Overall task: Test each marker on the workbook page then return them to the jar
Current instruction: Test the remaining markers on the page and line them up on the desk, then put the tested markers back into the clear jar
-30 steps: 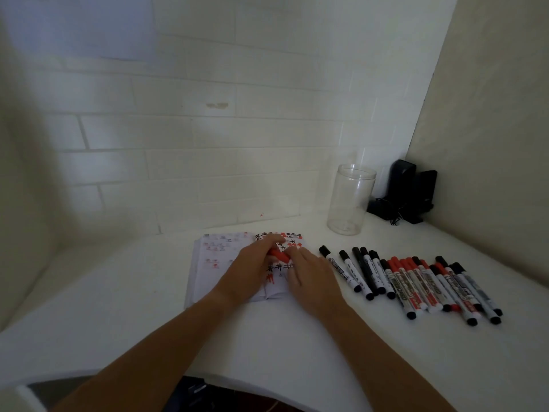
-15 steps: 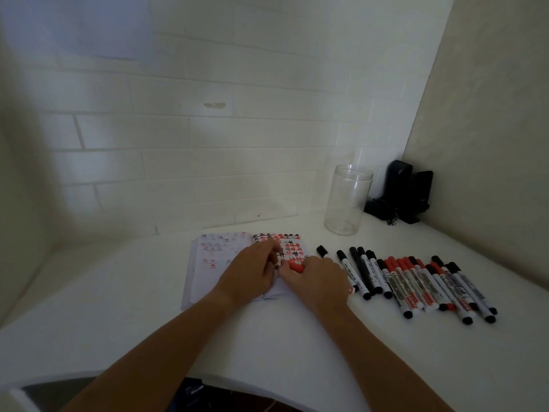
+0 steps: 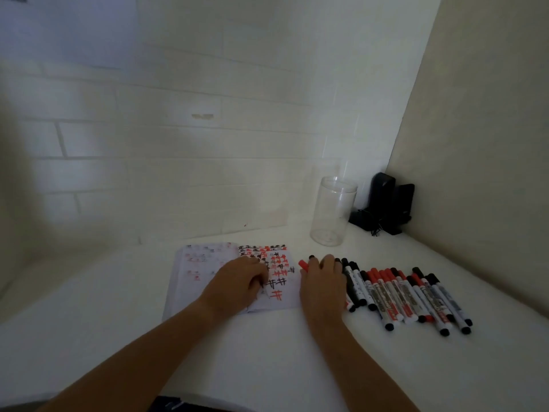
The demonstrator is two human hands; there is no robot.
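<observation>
One white table (image 3: 208, 352) ran into a corner of tiled wall and beige side wall, with broad bare surface nearer the camera than the single open workbook (image 3: 208, 263) and more bare surface to the workbook's left. The workbook lay flat, its right page covered in red and black tally marks. One clear jar (image 3: 332, 211) stood upright beyond and to the right of the workbook, near the back wall, with one dark device (image 3: 386, 203) just beside it in the corner. A row of markers (image 3: 410, 295), roughly fifteen with black and red caps mixed, lay side by side to the right of the workbook; overlap made an exact count uncertain. The left hand (image 3: 237, 282) rested on the workbook with fingers curled; whether it held anything could not be told. The right hand (image 3: 322, 285), between workbook and row, held one red-capped marker (image 3: 303, 264) whose cap stuck out past the fingers.
</observation>
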